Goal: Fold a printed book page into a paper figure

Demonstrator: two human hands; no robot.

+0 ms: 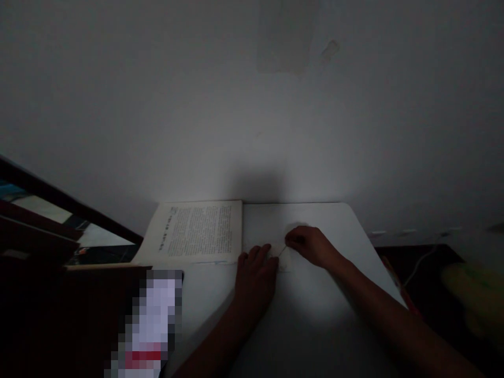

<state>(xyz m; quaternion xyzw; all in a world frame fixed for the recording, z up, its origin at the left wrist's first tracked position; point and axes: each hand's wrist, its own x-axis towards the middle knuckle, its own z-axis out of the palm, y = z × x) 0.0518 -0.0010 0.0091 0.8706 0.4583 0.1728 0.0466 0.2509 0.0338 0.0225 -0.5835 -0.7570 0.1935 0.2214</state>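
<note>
An open book (197, 231) is lying at the back left of the white worktop (315, 320), its printed page facing up and its far edge meeting the pale wall (157, 105). A faint patch (285, 44) is showing high on that wall. Dark wooden furniture (59, 304) is standing at the left, with a pixelated white and red object (151, 320) lying by its edge. At the right, a white cable (423, 260) is trailing over a dark surface near a blurred yellow shape (474, 296).

A pixelated patch (151, 325) hides the lower left; the thin strand (282, 252) is too dim to identify; print in the book (197, 231) is unreadable.
</note>
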